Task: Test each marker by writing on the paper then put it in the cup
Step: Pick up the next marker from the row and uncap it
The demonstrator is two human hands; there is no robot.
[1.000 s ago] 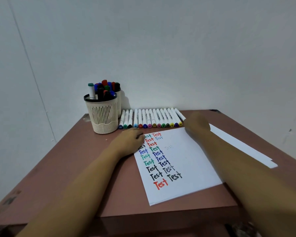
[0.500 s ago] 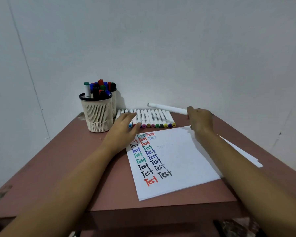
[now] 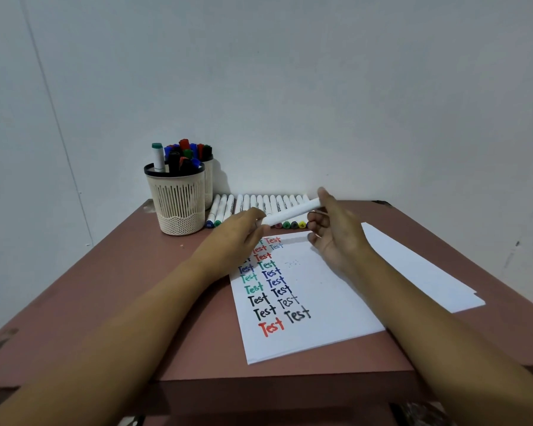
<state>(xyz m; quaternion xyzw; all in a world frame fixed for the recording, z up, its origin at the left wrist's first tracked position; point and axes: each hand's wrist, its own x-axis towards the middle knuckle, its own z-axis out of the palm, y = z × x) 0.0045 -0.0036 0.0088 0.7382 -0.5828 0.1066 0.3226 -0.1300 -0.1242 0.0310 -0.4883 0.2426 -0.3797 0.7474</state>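
A bare pale wall (image 3: 290, 87) stands behind a brown surface (image 3: 130, 302), and everything I need sits around the paper (image 3: 336, 302).

My right fingers (image 3: 317, 224) and thumb grip the white marker (image 3: 290, 212) by one end, holding it level in the air over the paper's far edge. My left fingers (image 3: 257, 215) are curled at its other end, on the cap as far as I can tell. The step in hand looks like uncapping. To do it well I should pull straight along the barrel, keep the cap in my left fingers so it isn't lost, then write in the white space on the right of the paper, clear of the inked words.

On the paper two columns read "Test" again and again, in red, blue, green and black, with one faint pale-blue "Test" near the top. Along the paper's far edge lies the row of markers (image 3: 259, 204), their coloured ends towards me; the print on them is too small to read. Beyond the paper's far left corner stands the cup (image 3: 177, 204), already holding markers. A second sheet (image 3: 413, 265) lies to the paper's right.
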